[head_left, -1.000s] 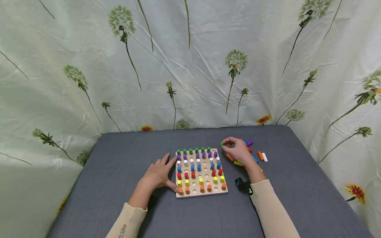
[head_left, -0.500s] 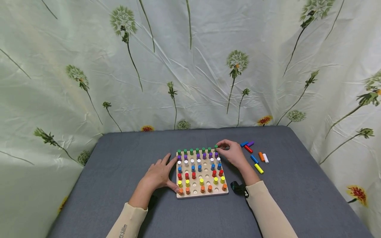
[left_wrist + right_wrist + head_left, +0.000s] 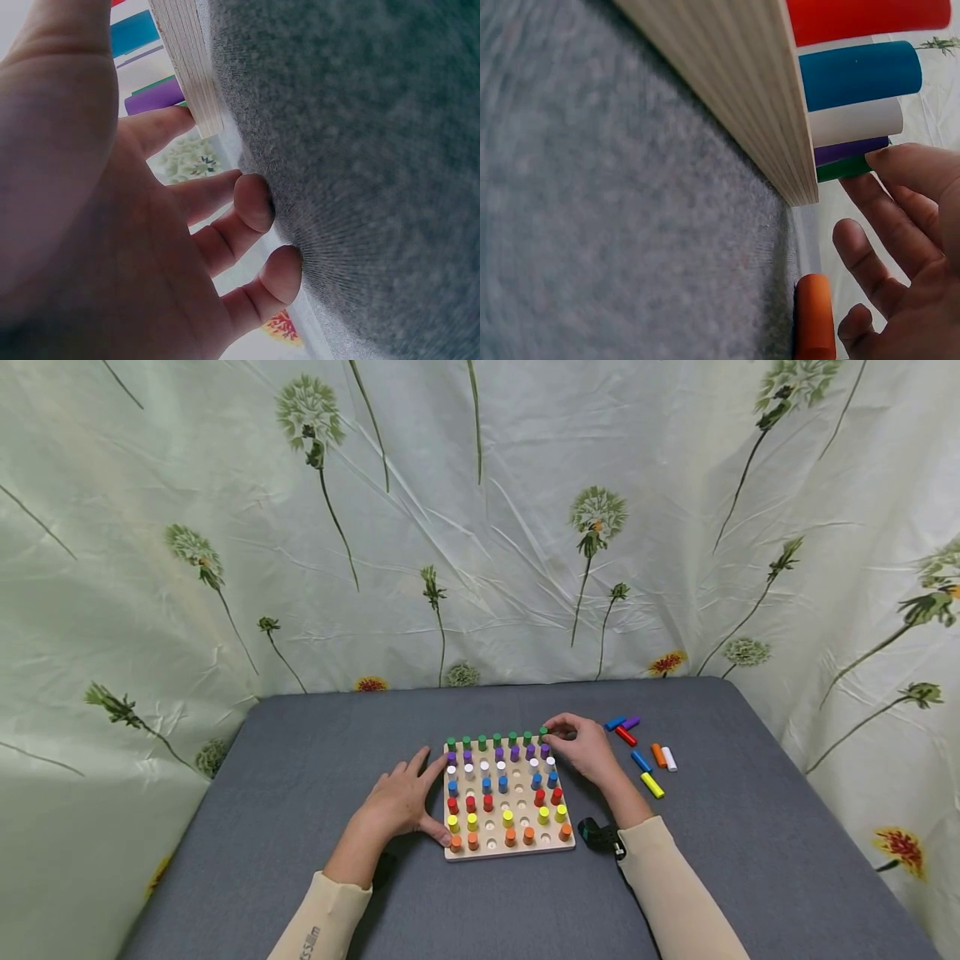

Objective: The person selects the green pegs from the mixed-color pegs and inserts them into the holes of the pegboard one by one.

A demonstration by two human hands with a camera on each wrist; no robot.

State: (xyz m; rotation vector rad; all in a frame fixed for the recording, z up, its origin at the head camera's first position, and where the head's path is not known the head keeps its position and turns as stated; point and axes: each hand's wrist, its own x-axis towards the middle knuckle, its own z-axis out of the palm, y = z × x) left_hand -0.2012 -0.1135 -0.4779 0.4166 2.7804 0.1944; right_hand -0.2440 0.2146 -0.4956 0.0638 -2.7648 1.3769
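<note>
A square wooden pegboard (image 3: 525,850) holds rows of coloured pegs, with some holes bare in the middle and front rows. At its far right corner my right hand (image 3: 588,747) pinches a green peg (image 3: 846,168) between thumb and index finger. That peg stands upright at the end of the green row, its base at the board's face in the right wrist view. My left hand (image 3: 397,797) lies spread along the board's left edge, thumb near the front corner and index finger by the purple row. Its other fingers rest on the cloth in the left wrist view.
Loose pegs lie right of the board on the grey table (image 3: 337,735): a red peg (image 3: 626,736), a purple peg (image 3: 631,722), a white peg (image 3: 670,759), a yellow peg (image 3: 652,785) and several others. A floral curtain (image 3: 510,568) hangs behind the table.
My right hand has moved left from beside the loose pegs to the far right corner, bringing the green peg, which has since dropped slightly. My left hand has stayed at the board's edge.
</note>
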